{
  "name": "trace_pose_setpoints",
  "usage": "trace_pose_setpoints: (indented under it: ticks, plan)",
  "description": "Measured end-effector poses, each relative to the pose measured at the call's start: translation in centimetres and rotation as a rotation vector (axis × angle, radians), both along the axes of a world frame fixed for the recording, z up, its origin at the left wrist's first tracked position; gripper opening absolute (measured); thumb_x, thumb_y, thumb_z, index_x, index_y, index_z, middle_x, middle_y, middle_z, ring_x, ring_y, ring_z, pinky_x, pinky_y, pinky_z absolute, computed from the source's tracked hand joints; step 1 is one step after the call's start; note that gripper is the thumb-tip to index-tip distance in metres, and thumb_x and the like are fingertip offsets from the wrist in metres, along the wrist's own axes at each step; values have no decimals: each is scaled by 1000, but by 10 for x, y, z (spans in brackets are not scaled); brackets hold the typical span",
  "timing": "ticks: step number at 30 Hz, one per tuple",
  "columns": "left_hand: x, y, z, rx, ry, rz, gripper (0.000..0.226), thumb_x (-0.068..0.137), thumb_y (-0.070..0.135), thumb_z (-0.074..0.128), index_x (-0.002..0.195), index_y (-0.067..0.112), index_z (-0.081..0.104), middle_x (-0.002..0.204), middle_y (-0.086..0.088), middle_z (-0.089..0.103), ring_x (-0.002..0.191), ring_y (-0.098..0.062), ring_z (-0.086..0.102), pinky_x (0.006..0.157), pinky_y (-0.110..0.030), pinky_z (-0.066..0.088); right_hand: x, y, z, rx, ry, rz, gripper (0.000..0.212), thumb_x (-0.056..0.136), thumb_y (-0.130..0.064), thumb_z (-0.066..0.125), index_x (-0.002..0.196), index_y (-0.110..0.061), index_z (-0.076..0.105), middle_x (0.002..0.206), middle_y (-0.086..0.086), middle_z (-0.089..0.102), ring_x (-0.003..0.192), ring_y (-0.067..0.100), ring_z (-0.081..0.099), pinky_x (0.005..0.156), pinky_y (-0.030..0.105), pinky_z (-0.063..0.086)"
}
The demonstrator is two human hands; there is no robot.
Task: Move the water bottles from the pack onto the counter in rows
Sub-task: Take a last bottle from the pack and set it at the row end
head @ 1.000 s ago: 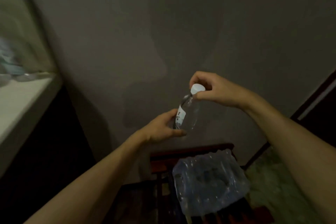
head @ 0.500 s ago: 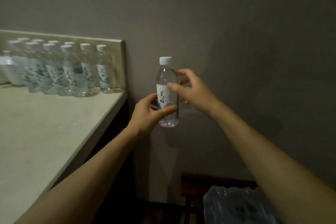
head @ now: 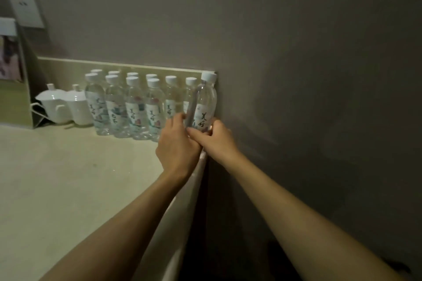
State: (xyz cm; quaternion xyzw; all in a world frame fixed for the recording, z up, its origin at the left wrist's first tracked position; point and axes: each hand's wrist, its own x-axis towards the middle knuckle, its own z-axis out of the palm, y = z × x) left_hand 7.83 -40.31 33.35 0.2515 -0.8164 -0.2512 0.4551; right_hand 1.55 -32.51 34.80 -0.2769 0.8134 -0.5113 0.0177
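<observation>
At the far left a white wall plate [head: 27, 10] is fixed on the grey wall, and below it a standing card holder [head: 13, 75] leans near the back of the counter [head: 68, 178]. To the right of it two white lidded cups [head: 66, 104] stand side by side, touching each other. Next come the water bottles [head: 127, 107], all upright with white caps and printed labels, arranged in two rows along the low backsplash [head: 137, 68]; the front row has four, and the back row continues further to the right, up to the end of the counter. The left hand [head: 177, 143] is over the right end of the counter, its fingers curled around the lower part of one more bottle [head: 205, 102], which stands upright at the right edge of the counter, just beside the last bottle of the back row. The right hand [head: 217, 139] comes from the right side and closes on the base of the same bottle, so both hands hold it together, their fingers touching each other in front. Whether its bottom already rests on the counter I cannot tell, because the hands cover it.
</observation>
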Motion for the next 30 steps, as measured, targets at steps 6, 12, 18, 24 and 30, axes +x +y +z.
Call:
trace_pose_setpoints:
  ticks: [6,12,18,24,30]
  plan:
    - [-3,-74,-17,41,-130,-147,41,85,34,70,118,18,52,111,-2,61,98,-21,62,70,-30,48,-6,-67,-10,108,4,-48,56,70,-56,69,112,-20,56,106,-2,68,99,19,65,86,43,56]
    - [-11,-114,-28,98,-180,-381,54,90,31,68,137,14,48,131,-4,59,116,-21,59,96,-40,54,-13,-94,-23,83,-8,-123,45,81,-41,73,113,-16,53,108,1,68,98,19,66,88,44,54]
    - [-20,-127,-38,94,-123,-436,33,90,22,67,119,12,53,115,-4,55,99,-17,60,88,-35,57,-10,-108,-34,63,41,-262,62,75,-50,73,123,-21,46,121,6,62,115,25,58,92,46,52]
    - [-26,-135,-42,71,-142,-434,16,90,19,66,100,16,54,90,2,59,79,-12,59,67,-26,54,-9,-119,-39,45,93,-355,58,76,-51,72,119,-22,46,119,4,62,110,24,60,87,46,54]
    - [-29,-140,-40,39,-150,-466,13,91,9,61,97,14,52,81,2,57,72,-11,54,58,-14,35,-9,-121,-40,136,167,-385,54,83,-45,66,123,-16,45,126,8,59,114,29,58,88,41,51]
